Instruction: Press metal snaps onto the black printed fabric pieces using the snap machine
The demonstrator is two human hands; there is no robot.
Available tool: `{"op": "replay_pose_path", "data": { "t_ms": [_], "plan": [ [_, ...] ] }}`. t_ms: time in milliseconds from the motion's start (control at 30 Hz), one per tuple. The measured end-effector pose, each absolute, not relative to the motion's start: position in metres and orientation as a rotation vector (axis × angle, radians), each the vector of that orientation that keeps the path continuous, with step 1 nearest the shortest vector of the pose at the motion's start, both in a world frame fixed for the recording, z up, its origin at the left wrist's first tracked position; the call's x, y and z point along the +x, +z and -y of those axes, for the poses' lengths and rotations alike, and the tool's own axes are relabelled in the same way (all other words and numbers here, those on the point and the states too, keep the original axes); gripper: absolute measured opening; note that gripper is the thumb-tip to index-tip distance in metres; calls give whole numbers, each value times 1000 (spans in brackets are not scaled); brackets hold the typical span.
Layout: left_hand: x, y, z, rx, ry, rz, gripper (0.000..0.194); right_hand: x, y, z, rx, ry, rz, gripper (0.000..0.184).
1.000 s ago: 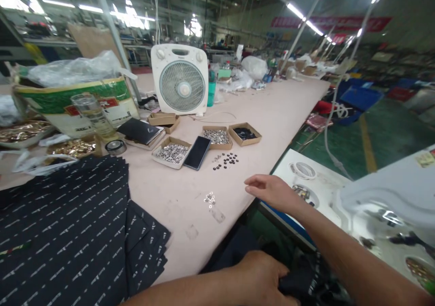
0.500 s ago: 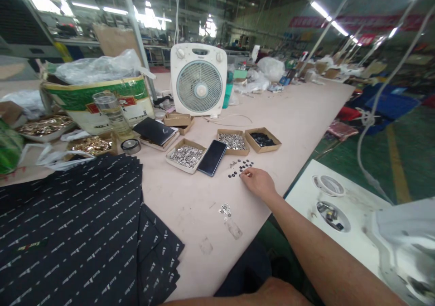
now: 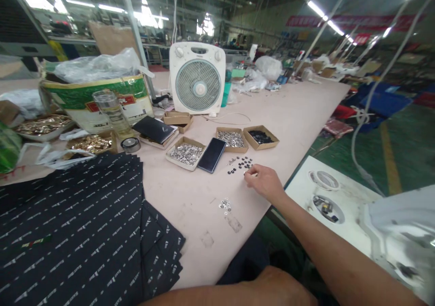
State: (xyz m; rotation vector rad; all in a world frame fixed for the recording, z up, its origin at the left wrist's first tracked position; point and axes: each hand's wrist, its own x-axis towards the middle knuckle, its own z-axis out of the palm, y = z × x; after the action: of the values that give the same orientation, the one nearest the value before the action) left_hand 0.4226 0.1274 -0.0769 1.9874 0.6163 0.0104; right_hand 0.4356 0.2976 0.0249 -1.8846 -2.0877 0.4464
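"Head view: where was the right hand (image 3: 267, 182)?"

"Over the counter (image 3: 197, 192), fingers (image 3: 250, 172) pinched closed beside the loose black studs (image 3: 240, 166) near the phone (image 3: 211, 155). I couldn't tell whether they gripped one."

"The left hand (image 3: 283, 289)?"

"Low down, fingers hidden, their state unclear."

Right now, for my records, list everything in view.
Table: one, pinkish, centre
Fan: one, white, far side
Carton: one, multicoloured, left
Jar: one, clear, before carton
Notebooks: stack, black top, beside jar
Tape roll: one, dark, below jar
Phone: one, dark, centre
Silvery pieces: two trayfuls beside phone, one loose heap nearer
Black pieces: one trayful rightward, over ten loose nearer
Golden pieces: two trayfuls, left
Printed cloth: pile, black, left
Machine: one, white, right
Background: blurred
Right hand: one, near loose black pieces
Left hand: one, bottom, fingers hidden
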Motion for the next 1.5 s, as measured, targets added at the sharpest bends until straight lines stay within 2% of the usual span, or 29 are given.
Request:
{"op": "replay_pose_path", "data": {
  "t_ms": [100,267,433,600,733,867,1267,1500],
  "plan": [
    [405,-65,-119,2088,78,-647,37,475,40,-251,-1858,664,1985,14],
    [387,-45,-106,2294,204,-571,30,555,27,-138,-1805,1140,1627,16],
    [385,-30,-76,2594,304,-270,17,586,8,-19,-1870,1344,1350,28],
    [384,-16,-44,2896,499,-2,16,579,20,54,-1903,1142,1224,25],
    [379,-2,-32,2911,706,-4,19,570,33,78,-1900,914,1244,17],
    [370,13,-22,2865,820,-17,15,564,37,96,-1833,857,1276,15],
    [356,30,3,2832,834,7,9,558,32,121,-1666,859,1448,27],
    [362,30,1,2802,846,-5,9,560,34,120,-1610,673,1666,28]
  ]
}}
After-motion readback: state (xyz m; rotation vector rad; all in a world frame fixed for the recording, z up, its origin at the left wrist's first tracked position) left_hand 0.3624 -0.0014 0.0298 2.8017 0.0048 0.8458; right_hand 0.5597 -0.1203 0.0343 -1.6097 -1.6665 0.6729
